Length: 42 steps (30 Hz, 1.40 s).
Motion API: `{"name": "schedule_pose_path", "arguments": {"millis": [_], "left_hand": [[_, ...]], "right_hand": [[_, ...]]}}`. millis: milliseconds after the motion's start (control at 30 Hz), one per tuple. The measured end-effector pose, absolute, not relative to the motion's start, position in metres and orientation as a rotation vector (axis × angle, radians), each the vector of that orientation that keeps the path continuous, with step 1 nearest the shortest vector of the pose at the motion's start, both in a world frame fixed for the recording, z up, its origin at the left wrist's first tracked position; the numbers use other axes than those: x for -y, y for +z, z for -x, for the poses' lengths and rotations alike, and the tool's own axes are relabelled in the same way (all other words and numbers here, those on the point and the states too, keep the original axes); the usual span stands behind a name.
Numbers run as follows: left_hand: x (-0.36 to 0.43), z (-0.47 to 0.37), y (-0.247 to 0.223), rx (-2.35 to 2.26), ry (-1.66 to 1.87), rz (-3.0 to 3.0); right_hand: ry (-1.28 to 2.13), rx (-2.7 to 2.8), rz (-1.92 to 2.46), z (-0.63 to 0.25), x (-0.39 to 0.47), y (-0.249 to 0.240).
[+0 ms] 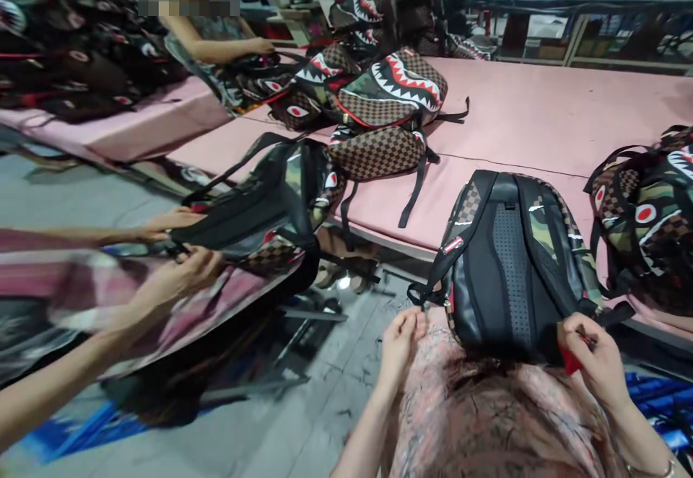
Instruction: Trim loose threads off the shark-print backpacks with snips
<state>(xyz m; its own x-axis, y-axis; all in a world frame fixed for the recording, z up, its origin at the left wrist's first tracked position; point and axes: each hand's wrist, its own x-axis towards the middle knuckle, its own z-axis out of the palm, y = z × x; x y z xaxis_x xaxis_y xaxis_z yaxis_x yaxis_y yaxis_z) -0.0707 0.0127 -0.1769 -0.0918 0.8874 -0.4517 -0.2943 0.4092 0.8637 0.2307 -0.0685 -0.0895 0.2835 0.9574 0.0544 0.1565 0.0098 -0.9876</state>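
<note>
A black backpack [509, 268] with checkered and camouflage panels leans upright on my lap against the pink table, its padded back and straps facing me. Beside its lower left side is my left hand [403, 330], fingers curled together near a dangling strap; what they hold, if anything, is too small to name. My right hand [593, 355] is closed at the lower right corner of the backpack, pinching a small red tag [569, 357] and something dark.
At the left, another person's hands [198, 268] work on a second backpack [271, 196]. Several shark-mouth backpacks [393, 92] lie on the pink table [530, 106]. More bags [650, 218] stand at the right edge. A further person sits across the table.
</note>
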Motion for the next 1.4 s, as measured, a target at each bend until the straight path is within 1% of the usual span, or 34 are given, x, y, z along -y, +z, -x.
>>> {"name": "schedule_pose_path", "arguments": {"millis": [67, 133, 233, 300, 433, 567, 700, 833, 1033, 1233, 1400], "left_hand": [[-0.034, 0.079, -0.186, -1.306, 1.17, -0.637], [-0.055, 0.081, -0.197, -1.268, 1.151, -0.64], [-0.08, 0.078, -0.209, -1.138, 1.017, -0.654], [-0.088, 0.077, -0.207, -1.036, 0.921, -0.683], [-0.081, 0.08, -0.18, -0.884, 0.845, -0.791], [-0.054, 0.074, -0.134, -0.74, 0.963, -0.916], [-0.031, 0.052, -0.106, -0.837, 1.027, -0.937], [-0.02, 0.035, -0.103, -0.939, 1.097, -0.907], [-0.016, 0.027, -0.098, -1.028, 1.129, -0.917], [-0.012, 0.021, -0.094, -1.1, 1.132, -0.898], [-0.01, 0.019, -0.094, -1.127, 1.132, -0.882]], "right_hand": [[0.961, 1.15, 1.492, -0.223, 0.063, -0.094], [1.006, 1.156, 1.531, -0.218, 0.06, -0.096], [1.036, 1.17, 1.539, -0.212, 0.058, -0.095], [1.036, 1.184, 1.563, -0.208, 0.057, -0.093], [0.958, 1.247, 1.647, -0.195, 0.049, -0.086], [0.904, 1.305, 1.593, -0.176, 0.034, -0.078], [0.785, 1.481, 1.46, -0.161, 0.016, -0.068], [0.584, 1.685, 1.387, -0.158, 0.005, -0.063], [0.367, 1.942, 1.373, -0.165, 0.004, -0.071], [0.322, 2.073, 1.419, -0.162, 0.004, -0.074], [0.352, 2.115, 1.439, -0.157, 0.0, -0.073]]}}
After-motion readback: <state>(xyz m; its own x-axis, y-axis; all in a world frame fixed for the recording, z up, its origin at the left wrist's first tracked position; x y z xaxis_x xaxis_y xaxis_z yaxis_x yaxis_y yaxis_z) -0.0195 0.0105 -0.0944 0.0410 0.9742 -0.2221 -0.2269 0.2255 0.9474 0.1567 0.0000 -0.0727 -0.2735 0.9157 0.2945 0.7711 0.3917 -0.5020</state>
